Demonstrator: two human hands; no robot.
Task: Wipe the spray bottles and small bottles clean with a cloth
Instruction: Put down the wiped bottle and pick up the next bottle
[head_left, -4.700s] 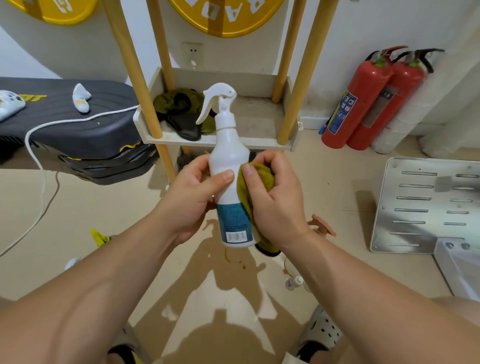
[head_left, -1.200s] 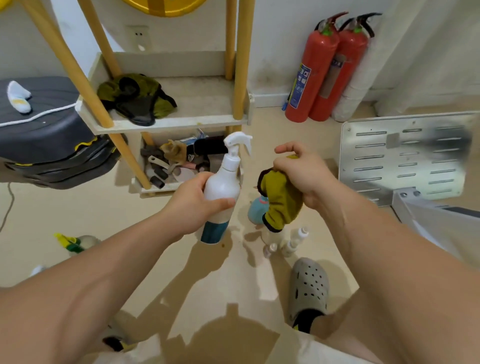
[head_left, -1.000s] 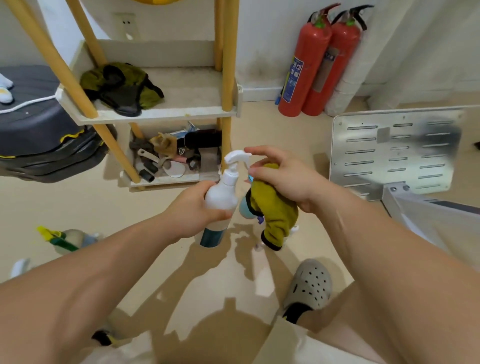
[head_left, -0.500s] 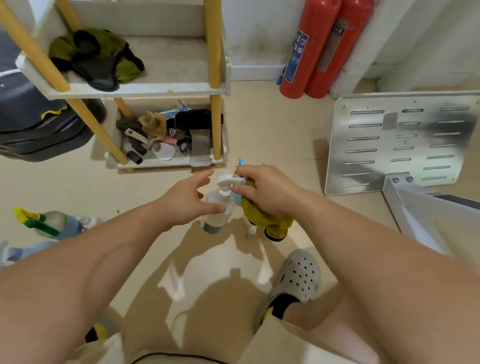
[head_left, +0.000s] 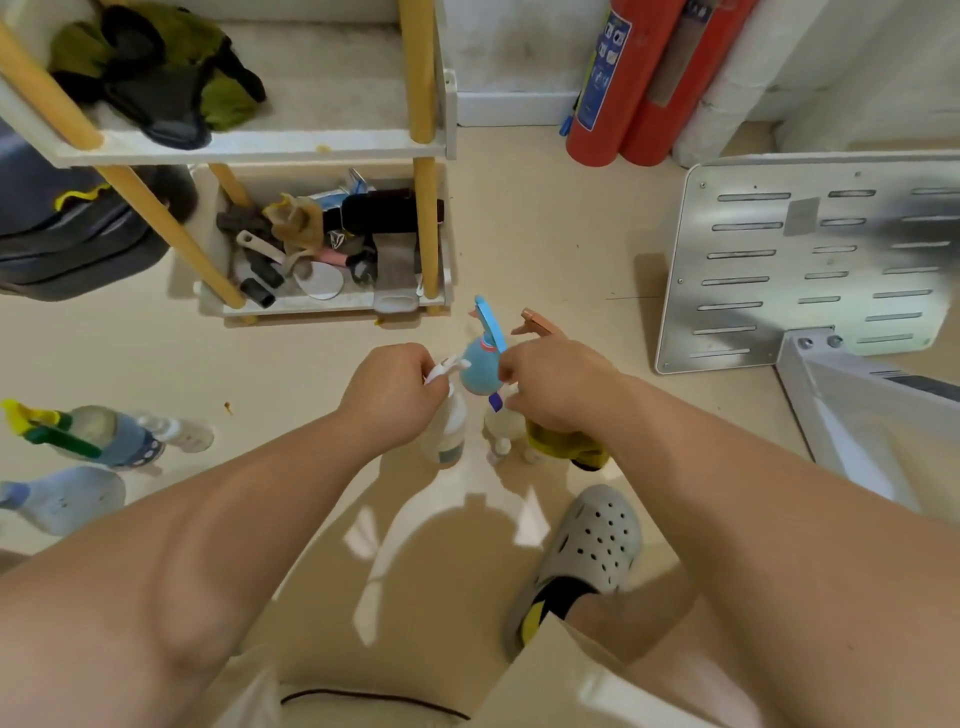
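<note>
— What did we see furthest left of the white spray bottle (head_left: 444, 434)?

— Two bottles lay on their sides on the floor (head_left: 311, 364), well to its left: a green-triggered bottle (head_left: 88, 434) and, nearer us, a pale blue bottle (head_left: 67, 499).

— And at the white spray bottle itself?

— It stood upright on the floor. Our left hand (head_left: 395, 395) was clenched round its top, with the fingers curled over the neck just under the white trigger. The trigger's tip stuck out to the right of our knuckles.

— Just right of it?

— A round-bodied blue spray bottle (head_left: 480, 366) sat close beside the white one's trigger, its own blue trigger rising beyond our hands. Below it a small bottle (head_left: 501, 451) stood on the floor, just right of the white bottle's base.

— What about our right hand (head_left: 558, 387)?

— Its fingers were curled in, grasping the olive cloth (head_left: 569, 448). The cloth hung bunched beneath the palm, to the right of the white bottle and apart from it. The fingertips sat right by the blue bottle's neck, but we could not tell whether they pinched it.

— Beyond that?

— A pink trigger (head_left: 535, 322) poked out behind our right hand, its bottle hidden. Nearer us, right of the white bottle, was our foot in a grey clog (head_left: 592, 540). Far to the right stood a slotted metal plate (head_left: 810, 254).
</note>
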